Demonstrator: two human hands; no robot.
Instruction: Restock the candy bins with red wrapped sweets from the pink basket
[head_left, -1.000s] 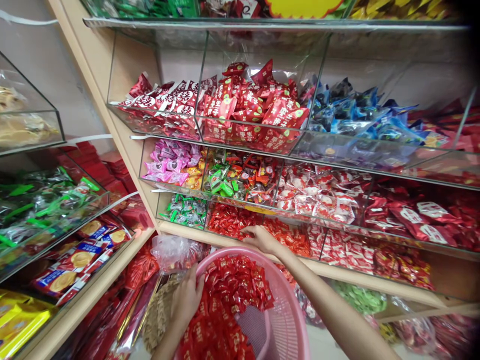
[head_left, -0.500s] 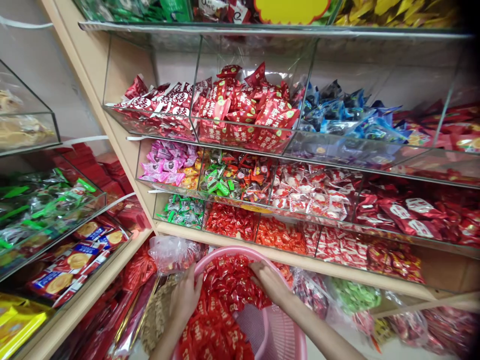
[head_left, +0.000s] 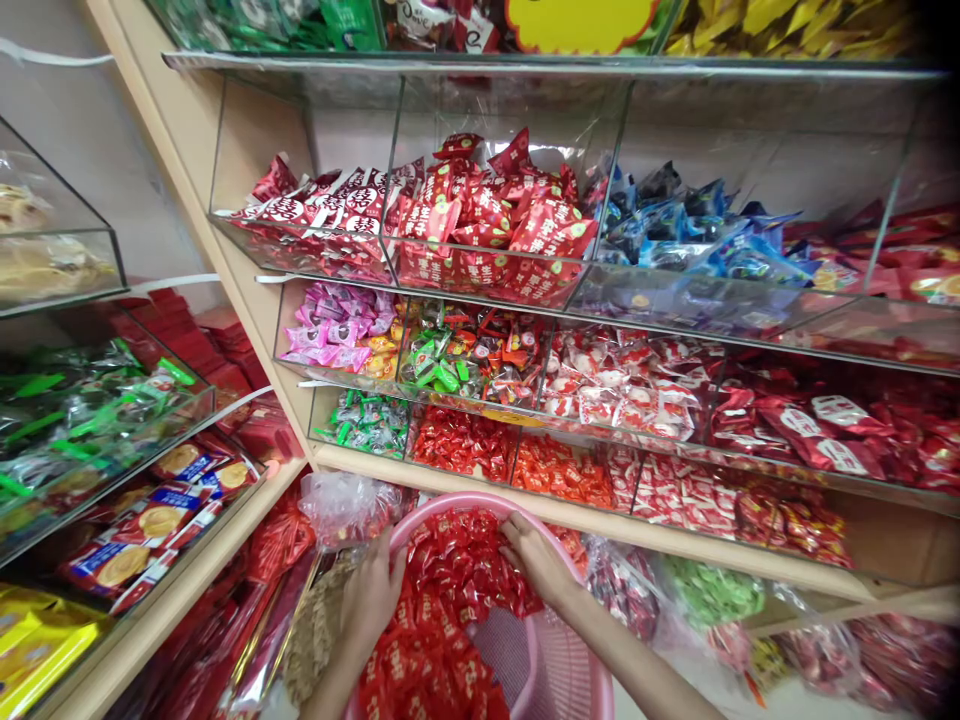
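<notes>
basket (head_left: 555, 660), pink, slotted wall: one, before the wooden ledge (head_left: 675, 547), cut off by the lower border of view. contents: red sweets (head_left: 442, 650), wrapped, heaped against the left and far edges; mesh floor shows toward the near right.

left hand (head_left: 375, 590): at the basket's left rim, fingers over it, thumb inward, the rim apparently gripped between. right hand (head_left: 534, 560): inside the far right edge, fingers bent narrow over the sweets; whether any are held, cannot tell.

progress, by judgement: a good heap is gathered in the basket, with room at the near right. lowest row above the ledge, left to right: green sweets (head_left: 365, 425), red bin (head_left: 461, 443), orange bin (head_left: 562, 473), all stocked. whether more is wanted from them, not shown.

surroundings: clear bag (head_left: 349, 507) just beside the basket's far left rim; brown wrap (head_left: 319, 620) along its left side; bagged sweets (head_left: 622, 590) below the ledge, right; biscuits (head_left: 154, 525) on the left rack.

obstacles: the glass fronts of the bins, the ledge close behind the far rim, and the shelf overhanging the low row.
</notes>
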